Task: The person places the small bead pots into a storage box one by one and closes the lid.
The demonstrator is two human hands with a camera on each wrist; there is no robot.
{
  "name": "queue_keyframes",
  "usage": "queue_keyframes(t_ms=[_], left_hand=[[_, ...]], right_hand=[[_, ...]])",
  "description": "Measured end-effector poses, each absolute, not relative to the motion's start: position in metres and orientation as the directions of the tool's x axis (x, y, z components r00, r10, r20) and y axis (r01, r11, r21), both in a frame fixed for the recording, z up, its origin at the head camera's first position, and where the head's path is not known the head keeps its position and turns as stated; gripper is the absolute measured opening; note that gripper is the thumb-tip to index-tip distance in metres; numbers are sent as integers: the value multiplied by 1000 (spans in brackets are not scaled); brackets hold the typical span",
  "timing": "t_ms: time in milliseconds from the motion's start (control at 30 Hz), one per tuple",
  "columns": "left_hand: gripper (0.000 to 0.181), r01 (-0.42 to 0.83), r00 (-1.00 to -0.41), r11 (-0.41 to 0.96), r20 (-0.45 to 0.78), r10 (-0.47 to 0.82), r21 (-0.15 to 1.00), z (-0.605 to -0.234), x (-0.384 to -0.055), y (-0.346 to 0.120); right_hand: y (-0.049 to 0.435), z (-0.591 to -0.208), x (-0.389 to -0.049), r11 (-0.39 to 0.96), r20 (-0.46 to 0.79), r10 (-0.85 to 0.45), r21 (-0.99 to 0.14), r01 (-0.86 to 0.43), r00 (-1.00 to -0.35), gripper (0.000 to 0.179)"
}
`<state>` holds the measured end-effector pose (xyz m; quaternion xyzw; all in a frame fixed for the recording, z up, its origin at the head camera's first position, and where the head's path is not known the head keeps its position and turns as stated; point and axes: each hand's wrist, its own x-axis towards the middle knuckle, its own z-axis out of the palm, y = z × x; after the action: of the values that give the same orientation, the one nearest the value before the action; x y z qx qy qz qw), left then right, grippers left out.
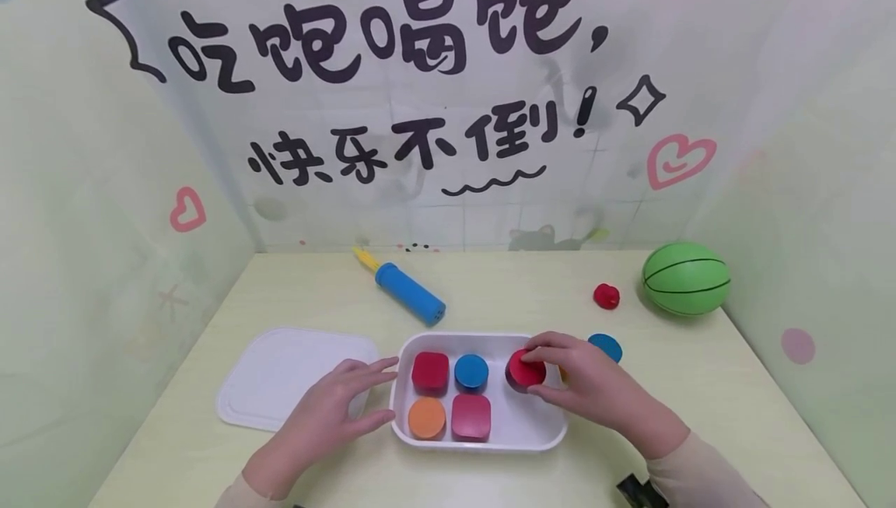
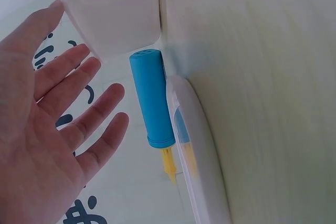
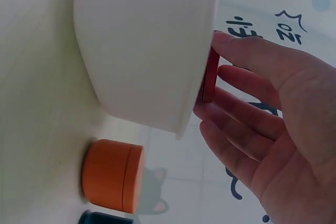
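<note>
My right hand [image 1: 591, 383] pinches a round red lidded jar [image 1: 525, 372] between thumb and fingers, inside the right half of a white tray [image 1: 490, 446]. My left hand [image 1: 336, 403] is at the tray's left rim, fingers spread and fairly straight, thumb tip right by the rim. In the tray's left part stand a red square jar [image 1: 430, 372], a blue round jar [image 1: 472, 372], an orange round jar [image 1: 427, 418] and a pinkish-red square jar [image 1: 471, 416]. The right wrist view shows only the red jar's edge above the tray wall.
A white lid [image 1: 280, 380] lies left of the tray, partly behind my left hand. Beyond are a blue hand pump [image 1: 411, 294], a small red object [image 1: 606, 296] and a green ball [image 1: 686, 278]. Right of the tray stand a blue jar [image 1: 605, 347] and another orange jar [image 3: 113, 174].
</note>
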<state>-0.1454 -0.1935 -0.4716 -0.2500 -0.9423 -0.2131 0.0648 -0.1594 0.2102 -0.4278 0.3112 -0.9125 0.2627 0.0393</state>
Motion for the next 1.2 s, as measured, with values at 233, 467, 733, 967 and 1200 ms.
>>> queue_keyframes(t_ms=[233, 467, 733, 967, 1200], left_hand=[[57, 504, -863, 782, 246, 441, 366, -473, -146, -195], [58, 503, -864, 782, 245, 440, 369, -471, -146, -194], [57, 501, -865, 779, 238, 441, 378, -473, -145, -194], [57, 498, -867, 780, 244, 435, 378, -473, -145, -194], [57, 484, -875, 787, 226, 428, 383, -473, -145, -194]], right_hand=[[194, -440, -170, 704, 132, -587, -404, -584, -799, 37], [185, -446, -178, 741, 48, -570, -401, -538, -820, 40], [183, -446, -179, 754, 6, -556, -419, -507, -831, 43], [191, -443, -175, 741, 95, -548, -407, -535, -831, 40], [212, -437, -171, 754, 252, -472, -381, -535, -845, 33]])
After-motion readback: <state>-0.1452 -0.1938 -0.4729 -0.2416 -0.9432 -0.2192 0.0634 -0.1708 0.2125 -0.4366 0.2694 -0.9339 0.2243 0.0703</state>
